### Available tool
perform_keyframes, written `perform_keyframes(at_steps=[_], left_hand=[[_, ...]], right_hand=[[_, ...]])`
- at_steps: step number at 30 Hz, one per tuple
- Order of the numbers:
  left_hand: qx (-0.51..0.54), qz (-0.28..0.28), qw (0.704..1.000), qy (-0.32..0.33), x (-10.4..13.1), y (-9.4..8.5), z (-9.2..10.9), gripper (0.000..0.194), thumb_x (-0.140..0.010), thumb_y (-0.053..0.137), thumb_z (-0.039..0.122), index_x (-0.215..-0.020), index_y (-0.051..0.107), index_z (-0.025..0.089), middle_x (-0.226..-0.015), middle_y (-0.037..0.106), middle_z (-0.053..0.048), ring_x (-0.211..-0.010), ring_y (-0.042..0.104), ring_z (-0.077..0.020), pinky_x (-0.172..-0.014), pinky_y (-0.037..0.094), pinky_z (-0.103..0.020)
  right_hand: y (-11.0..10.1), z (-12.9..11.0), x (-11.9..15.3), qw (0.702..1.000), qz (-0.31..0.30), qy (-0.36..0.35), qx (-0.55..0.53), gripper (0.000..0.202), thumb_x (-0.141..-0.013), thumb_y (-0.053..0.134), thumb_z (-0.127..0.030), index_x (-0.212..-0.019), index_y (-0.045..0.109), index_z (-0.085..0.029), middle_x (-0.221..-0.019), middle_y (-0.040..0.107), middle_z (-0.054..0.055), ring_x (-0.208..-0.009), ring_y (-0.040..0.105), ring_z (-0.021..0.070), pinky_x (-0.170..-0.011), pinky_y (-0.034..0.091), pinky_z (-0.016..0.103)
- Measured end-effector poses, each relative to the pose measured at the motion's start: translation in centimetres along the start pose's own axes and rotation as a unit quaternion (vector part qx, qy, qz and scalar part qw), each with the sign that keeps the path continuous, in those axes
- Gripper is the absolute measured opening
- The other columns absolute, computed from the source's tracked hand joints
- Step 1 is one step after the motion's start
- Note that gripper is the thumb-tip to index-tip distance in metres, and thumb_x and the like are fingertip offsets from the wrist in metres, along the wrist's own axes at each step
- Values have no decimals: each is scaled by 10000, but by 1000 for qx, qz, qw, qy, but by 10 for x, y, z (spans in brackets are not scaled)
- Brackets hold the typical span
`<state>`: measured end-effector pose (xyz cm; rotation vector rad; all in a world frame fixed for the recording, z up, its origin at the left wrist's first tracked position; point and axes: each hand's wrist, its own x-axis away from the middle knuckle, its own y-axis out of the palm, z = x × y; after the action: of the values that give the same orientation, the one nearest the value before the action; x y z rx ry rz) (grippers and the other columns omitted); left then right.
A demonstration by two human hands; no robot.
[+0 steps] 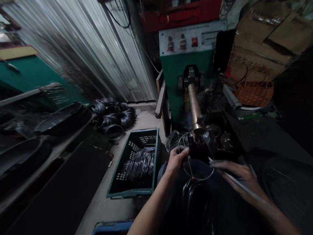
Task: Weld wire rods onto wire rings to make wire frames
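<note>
My left hand [176, 159] is closed, its thumb and fingers pinching a thin wire ring [204, 179] at the ring's left side. A small red glowing spot shows low on the ring. Near the ring's right side, my right hand [242, 176] is closed around a slim pale rod [241, 185], whose light tip points toward the ring; whether they touch I cannot tell. Just beyond both hands is the copper-coloured arm [195, 106] of a green machine [173, 85]. Several dark wire loops [192, 192] hang below the ring, over my lap.
A green plastic crate [129, 193] on the left contains many wire rings. Behind it lie dark wire coils [114, 114] on the floor. A wicker basket [255, 93] and cardboard boxes [259, 49] stand at the right. A blue container [113, 227] edges into the bottom.
</note>
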<state>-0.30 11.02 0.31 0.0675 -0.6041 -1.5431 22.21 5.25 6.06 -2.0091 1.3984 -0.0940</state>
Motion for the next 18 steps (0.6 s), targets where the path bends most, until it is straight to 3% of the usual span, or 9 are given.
perform_keyframes(at_steps=[2, 4, 7, 10, 12, 14, 16, 18], left_hand=[[-7, 2, 1000, -3, 22, -3, -11, 375, -646, 781, 438, -717, 557, 146, -488, 508, 47, -353, 358, -34, -365, 237, -163], [-8, -1, 1000, 0, 40, -5, -20, 329, -684, 764, 401, -740, 562, 148, -503, 497, 52, -383, 387, -39, -391, 263, -159], [-7, -1, 1000, 0, 56, -8, -30, 293, -697, 761, 362, -779, 576, 150, -548, 506, 50, -432, 428, -45, -431, 303, -157], [-10, 15, 1000, -9, 61, -14, -37, 311, -673, 773, 375, -765, 577, 151, -547, 502, 50, -433, 436, -51, -429, 301, -161], [-17, 27, 999, -10, 61, -18, -40, 319, -664, 774, 387, -755, 580, 151, -539, 500, 51, -427, 434, -54, -426, 302, -164], [-26, 37, 999, -5, 61, -22, -41, 317, -663, 773, 386, -748, 584, 147, -538, 500, 50, -431, 435, -53, -430, 308, -163], [-35, 43, 998, -3, 62, -22, -39, 308, -662, 776, 370, -743, 586, 141, -543, 502, 48, -442, 441, -52, -438, 316, -160], [-36, 46, 998, -9, 64, -21, -37, 310, -654, 782, 363, -728, 581, 139, -531, 496, 48, -435, 439, -52, -435, 320, -159]], right_hand=[[-2, 3, 19, 992, 59, 100, -52, 168, -906, 585, -299, -1058, 631, -243, -955, 700, 48, -869, 677, 201, -793, 556, 298], [0, 7, 34, 966, 103, 197, -128, 237, -873, 636, -342, -1066, 571, -221, -838, 703, 43, -696, 679, 185, -656, 567, 281], [7, 7, 47, 930, 86, 268, -235, 303, -845, 662, -409, -984, 489, -203, -717, 678, 21, -458, 596, 131, -444, 496, 225], [14, 1, 53, 920, 61, 288, -260, 312, -848, 642, -452, -908, 467, -201, -644, 640, -4, -365, 524, 102, -355, 416, 196], [18, -3, 55, 921, 57, 289, -257, 288, -863, 618, -453, -909, 485, -202, -613, 615, -23, -337, 497, 97, -322, 384, 193], [20, -3, 56, 938, 38, 255, -232, 238, -889, 585, -426, -908, 540, -194, -628, 622, -17, -388, 553, 118, -364, 443, 214], [20, 0, 56, 971, -8, 166, -170, 194, -896, 588, -373, -954, 614, -189, -770, 681, 25, -606, 669, 166, -562, 558, 264], [20, 5, 54, 992, -86, 45, -77, 283, -866, 643, -322, -1123, 625, -205, -1031, 692, 67, -933, 672, 217, -839, 550, 337]])
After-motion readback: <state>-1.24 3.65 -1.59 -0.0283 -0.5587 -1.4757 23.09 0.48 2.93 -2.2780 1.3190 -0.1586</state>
